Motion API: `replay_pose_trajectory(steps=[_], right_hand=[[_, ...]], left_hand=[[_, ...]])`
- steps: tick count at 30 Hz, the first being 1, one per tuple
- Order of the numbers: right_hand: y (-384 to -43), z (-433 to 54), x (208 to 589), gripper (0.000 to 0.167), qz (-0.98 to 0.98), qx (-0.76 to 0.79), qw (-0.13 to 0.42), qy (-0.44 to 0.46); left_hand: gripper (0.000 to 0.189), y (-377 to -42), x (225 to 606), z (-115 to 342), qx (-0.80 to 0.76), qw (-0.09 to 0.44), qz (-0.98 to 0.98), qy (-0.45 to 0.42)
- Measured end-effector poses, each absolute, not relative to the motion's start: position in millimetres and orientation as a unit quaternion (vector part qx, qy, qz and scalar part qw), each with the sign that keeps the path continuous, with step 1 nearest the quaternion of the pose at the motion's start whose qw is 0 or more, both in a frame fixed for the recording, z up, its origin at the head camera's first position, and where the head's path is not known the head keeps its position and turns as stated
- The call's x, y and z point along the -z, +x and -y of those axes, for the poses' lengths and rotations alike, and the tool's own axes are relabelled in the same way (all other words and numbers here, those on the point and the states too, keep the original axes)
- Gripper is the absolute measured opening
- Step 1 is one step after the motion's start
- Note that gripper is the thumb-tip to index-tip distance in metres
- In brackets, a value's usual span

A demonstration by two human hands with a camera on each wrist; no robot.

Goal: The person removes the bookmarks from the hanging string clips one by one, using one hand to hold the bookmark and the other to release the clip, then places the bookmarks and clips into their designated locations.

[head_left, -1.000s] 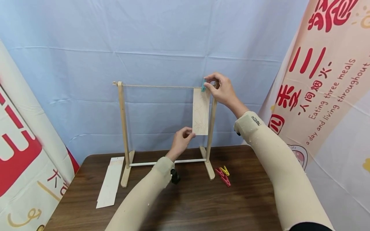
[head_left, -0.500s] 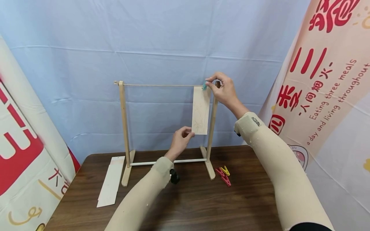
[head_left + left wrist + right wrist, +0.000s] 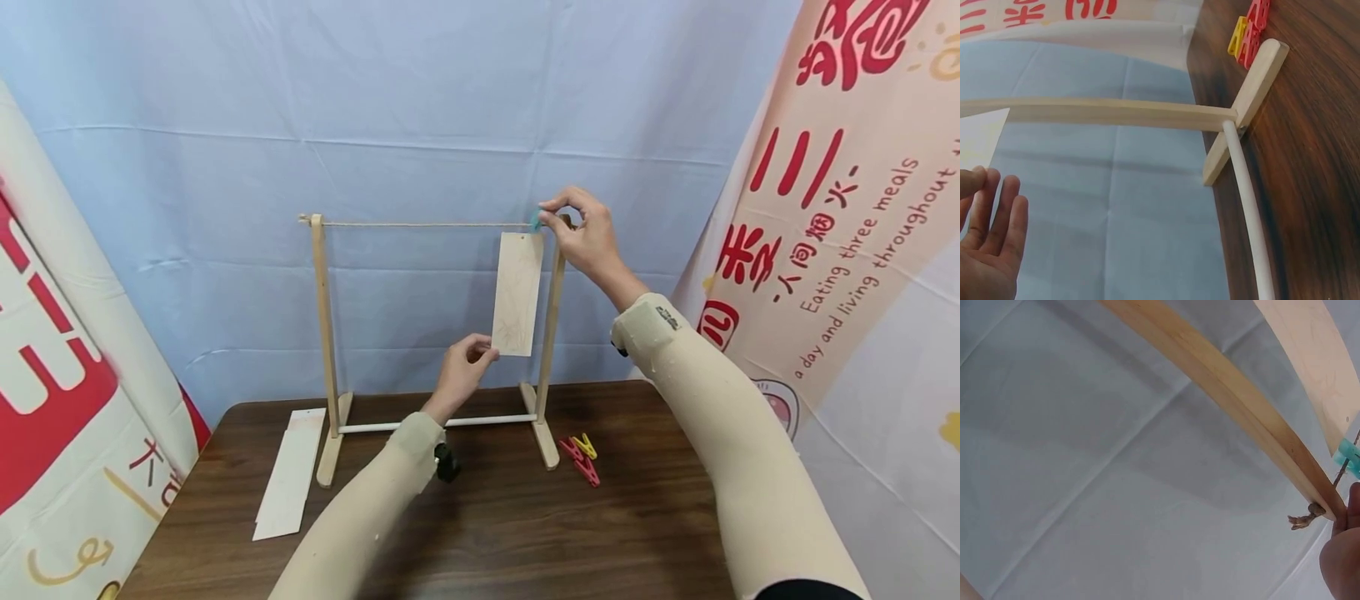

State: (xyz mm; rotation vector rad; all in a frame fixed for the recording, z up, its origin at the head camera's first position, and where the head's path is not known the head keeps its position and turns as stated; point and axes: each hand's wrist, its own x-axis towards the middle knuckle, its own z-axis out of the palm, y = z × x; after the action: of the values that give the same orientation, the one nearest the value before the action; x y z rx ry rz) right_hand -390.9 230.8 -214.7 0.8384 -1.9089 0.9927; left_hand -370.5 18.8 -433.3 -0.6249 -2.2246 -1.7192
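Observation:
My right hand (image 3: 590,239) pinches a teal clothespin (image 3: 536,220) at the twine (image 3: 420,224), close to the rack's right post. In the right wrist view the clothespin (image 3: 1347,456) overlaps the corner of a pale card (image 3: 1319,362) and the twine. This card (image 3: 517,292) stands slightly tilted, its top edge just under the twine, with a small hole near that edge and a faint drawing on its face. My left hand (image 3: 459,373) pinches the card's lower left corner between thumb and forefinger. The other fingers extend loosely in the left wrist view.
A wooden rack (image 3: 322,325) with a white crossbar (image 3: 487,420) stands on the dark table (image 3: 525,533). Several white cards (image 3: 288,479) lie stacked left of it. Red clothespins (image 3: 585,468) and a yellow clothespin (image 3: 584,446) lie to its right. A blue cloth hangs behind.
The card has dropped a little below the twine and its lower end has swung left with my left hand. My right hand has shifted slightly right with the teal clothespin.

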Motion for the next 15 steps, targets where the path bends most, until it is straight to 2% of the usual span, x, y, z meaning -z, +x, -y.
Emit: replay_pose_trajectory(steps=[15], right_hand=[[-397.5, -238.3, 217.7, 0.014, 0.762, -0.393, 0.390, 0.335]], left_hand=[[0.019, -368.5, 437.8, -11.7, 0.590, 0.138, 0.764, -0.220]])
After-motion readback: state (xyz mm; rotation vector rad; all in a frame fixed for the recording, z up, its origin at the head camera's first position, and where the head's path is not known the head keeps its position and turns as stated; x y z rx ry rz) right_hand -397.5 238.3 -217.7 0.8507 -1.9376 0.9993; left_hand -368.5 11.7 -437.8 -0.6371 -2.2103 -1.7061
